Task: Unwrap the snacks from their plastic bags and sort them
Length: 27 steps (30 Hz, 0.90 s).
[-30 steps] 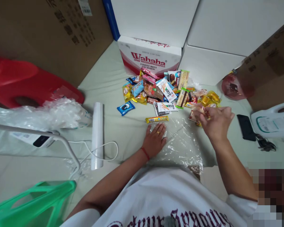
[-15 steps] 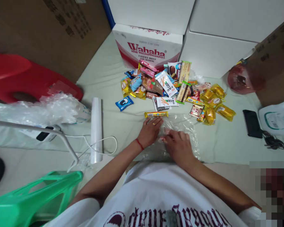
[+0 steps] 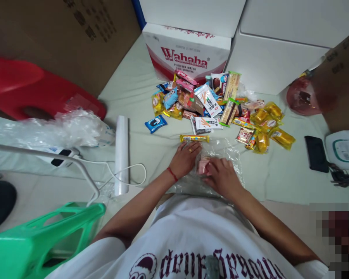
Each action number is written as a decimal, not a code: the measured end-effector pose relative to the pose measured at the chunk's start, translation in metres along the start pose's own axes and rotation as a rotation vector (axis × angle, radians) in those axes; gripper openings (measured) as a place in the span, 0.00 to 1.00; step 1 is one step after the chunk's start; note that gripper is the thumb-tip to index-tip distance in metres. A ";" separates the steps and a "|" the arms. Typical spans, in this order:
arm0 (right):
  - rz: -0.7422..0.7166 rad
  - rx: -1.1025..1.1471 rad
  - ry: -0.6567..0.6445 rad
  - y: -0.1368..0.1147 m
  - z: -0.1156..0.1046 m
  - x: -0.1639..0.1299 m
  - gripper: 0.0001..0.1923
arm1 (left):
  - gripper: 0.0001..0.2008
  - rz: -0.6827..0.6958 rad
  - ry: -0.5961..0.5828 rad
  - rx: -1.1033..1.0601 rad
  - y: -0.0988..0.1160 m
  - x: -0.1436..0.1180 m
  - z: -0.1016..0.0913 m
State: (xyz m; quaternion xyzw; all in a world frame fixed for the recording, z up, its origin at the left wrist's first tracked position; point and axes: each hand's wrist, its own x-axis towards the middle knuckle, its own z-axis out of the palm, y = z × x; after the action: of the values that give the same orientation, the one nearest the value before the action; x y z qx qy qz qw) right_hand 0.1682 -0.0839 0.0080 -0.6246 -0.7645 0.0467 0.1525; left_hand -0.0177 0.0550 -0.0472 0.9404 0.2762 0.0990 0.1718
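A sheet of clear plastic film (image 3: 234, 153), perhaps a bag, lies flat at the table's front edge. My left hand (image 3: 186, 159) rests on its left side with the fingers stretched out. On the film sits a small pink snack packet (image 3: 203, 166), and my right hand (image 3: 223, 176) grips its right side between thumb and fingers. Just beyond my left fingertips is a yellow-wrapped snack bar (image 3: 194, 138). Farther back, a heap of wrapped snacks includes a white stick-biscuit packet (image 3: 208, 100), a blue packet (image 3: 156, 123) and yellow-wrapped cakes (image 3: 282, 138).
Behind the heap stands a Wahaha water carton (image 3: 189, 52). To the left are a roll of film (image 3: 121, 155), a white cable (image 3: 145, 174), a red jug (image 3: 40, 93) and a green stool (image 3: 46, 236). A phone (image 3: 316, 153) and keys (image 3: 343, 176) lie right.
My right hand has shifted slightly to the right, and more of the pink packet shows beside its fingers. My left hand stays flat on the film. The whole view has shifted a little.
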 end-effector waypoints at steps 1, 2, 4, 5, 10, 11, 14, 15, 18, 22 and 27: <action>-0.018 0.012 -0.056 0.000 0.003 -0.001 0.13 | 0.29 0.002 0.001 -0.003 0.000 0.000 0.000; -0.020 0.026 -0.073 0.000 0.004 -0.001 0.16 | 0.29 0.001 0.001 -0.004 0.000 0.000 0.000; 0.004 0.038 -0.052 0.003 0.003 -0.001 0.23 | 0.28 0.000 0.000 0.000 0.000 0.000 0.000; 0.004 0.035 -0.056 0.004 0.001 0.001 0.26 | 0.27 0.000 0.001 0.005 0.000 -0.001 0.000; -0.076 0.030 -0.208 0.007 -0.003 0.013 0.28 | 0.27 -0.001 0.017 0.031 0.001 -0.001 0.001; -0.065 0.038 -0.206 0.007 -0.003 0.013 0.26 | 0.27 0.002 0.017 0.032 0.001 -0.001 0.001; 0.020 0.088 -0.181 0.006 -0.003 0.014 0.16 | 0.27 0.011 0.018 0.025 0.001 -0.001 0.001; 0.056 0.103 -0.167 0.006 -0.004 0.014 0.15 | 0.28 0.010 0.019 0.023 0.001 -0.001 0.001; 0.103 0.096 -0.109 0.000 -0.006 0.014 0.17 | 0.27 0.002 0.020 0.023 0.001 -0.001 0.001; -0.015 -0.010 -0.160 -0.011 -0.005 0.006 0.28 | 0.26 -0.002 0.026 0.027 0.002 -0.001 0.001; 0.054 0.065 -0.129 -0.002 -0.016 -0.002 0.21 | 0.25 -0.014 0.020 0.040 0.004 -0.001 0.002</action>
State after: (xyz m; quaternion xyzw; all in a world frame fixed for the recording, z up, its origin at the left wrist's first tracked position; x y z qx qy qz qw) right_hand 0.1716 -0.0884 0.0233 -0.6353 -0.7537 0.1161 0.1217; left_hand -0.0165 0.0509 -0.0478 0.9408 0.2863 0.1017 0.1506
